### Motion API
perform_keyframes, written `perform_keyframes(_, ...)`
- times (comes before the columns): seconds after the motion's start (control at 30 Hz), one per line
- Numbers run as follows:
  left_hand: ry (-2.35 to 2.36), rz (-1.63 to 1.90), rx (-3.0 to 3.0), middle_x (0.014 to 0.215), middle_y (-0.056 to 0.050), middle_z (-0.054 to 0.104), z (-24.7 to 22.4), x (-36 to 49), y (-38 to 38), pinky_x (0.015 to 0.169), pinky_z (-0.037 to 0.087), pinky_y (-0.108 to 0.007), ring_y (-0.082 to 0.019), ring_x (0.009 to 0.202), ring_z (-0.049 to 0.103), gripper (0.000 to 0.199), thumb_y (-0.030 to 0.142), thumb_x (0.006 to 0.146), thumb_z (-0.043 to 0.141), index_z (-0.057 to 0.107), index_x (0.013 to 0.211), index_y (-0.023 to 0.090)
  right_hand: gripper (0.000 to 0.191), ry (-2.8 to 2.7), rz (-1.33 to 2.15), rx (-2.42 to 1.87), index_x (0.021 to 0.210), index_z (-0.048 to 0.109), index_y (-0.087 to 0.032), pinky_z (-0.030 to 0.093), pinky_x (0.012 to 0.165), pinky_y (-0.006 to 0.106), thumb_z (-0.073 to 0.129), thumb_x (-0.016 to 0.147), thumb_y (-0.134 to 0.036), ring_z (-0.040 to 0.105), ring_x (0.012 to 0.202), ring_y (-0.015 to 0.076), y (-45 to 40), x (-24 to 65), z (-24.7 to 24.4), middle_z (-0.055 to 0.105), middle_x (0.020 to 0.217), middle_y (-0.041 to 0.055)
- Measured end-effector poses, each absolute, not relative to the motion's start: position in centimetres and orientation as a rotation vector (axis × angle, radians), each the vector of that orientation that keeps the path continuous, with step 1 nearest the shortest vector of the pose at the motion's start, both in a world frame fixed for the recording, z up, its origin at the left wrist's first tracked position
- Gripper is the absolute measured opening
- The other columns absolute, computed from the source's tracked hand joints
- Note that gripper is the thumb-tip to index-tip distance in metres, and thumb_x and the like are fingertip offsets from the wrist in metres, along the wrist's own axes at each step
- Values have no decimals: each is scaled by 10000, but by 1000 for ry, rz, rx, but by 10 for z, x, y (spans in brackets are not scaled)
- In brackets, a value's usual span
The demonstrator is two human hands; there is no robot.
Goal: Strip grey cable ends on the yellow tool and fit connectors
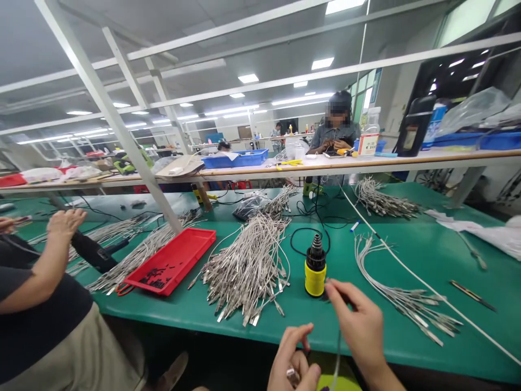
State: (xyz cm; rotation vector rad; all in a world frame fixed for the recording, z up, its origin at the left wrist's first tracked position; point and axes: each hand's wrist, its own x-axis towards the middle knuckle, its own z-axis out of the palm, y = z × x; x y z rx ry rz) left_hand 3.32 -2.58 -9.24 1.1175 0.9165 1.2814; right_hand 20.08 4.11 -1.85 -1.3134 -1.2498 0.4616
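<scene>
My left hand [293,358] is at the bottom edge, its fingers curled around a small metal plug [291,373]. My right hand [360,320] has thumb and forefinger pinched together, with a thin grey cable [338,350] hanging below it. The pinched tip is hard to make out. Just left of those fingertips stands a yellow and black heat gun [315,274], its stepped metal nozzle pointing up. A big heap of grey USB cables [248,266] lies left of it. To the right is a smaller bunch of cables [407,304].
A red tray [195,243] holds small black pieces. Tweezers [472,294] lie on the green table [459,342] at the right. A white cord [427,288] slants across it. At left, a co-worker's arm [49,260] reaches over the table. A shelf [277,171] spans the back.
</scene>
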Motion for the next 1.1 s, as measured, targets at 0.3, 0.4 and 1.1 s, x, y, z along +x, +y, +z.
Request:
perform_keyframes(0.3, 552, 1037, 305, 1132, -123, 733, -104, 45, -27, 952, 512, -345, -266, 1116, 685, 394, 333, 684, 939, 800, 1029, 205, 303, -1592, -14, -1559, 897, 812, -243, 418, 648, 324, 650, 894, -499, 620, 661, 192, 115, 253, 42, 765, 804, 28)
perform_keyframes(0.4, 526, 952, 361, 1118, -144, 751, -111, 45, -28, 915, 532, -393, -307, 1109, 694, 376, 364, 700, 923, 799, 1008, 188, 306, -1658, -36, -1576, 906, 813, -238, 429, 687, 335, 616, 902, -474, 662, 721, 222, 128, 252, 39, 785, 871, 51)
perform_keyframes(1.1, 556, 951, 548, 851, -120, 769, -134, 35, -25, 730, 470, -276, -195, 771, 707, 412, 455, 697, 898, 725, 887, 132, 596, -1680, 553, -1538, 805, 795, -143, 272, 485, 289, 545, 864, -681, 420, 486, 151, 174, 281, 26, 495, 483, -12)
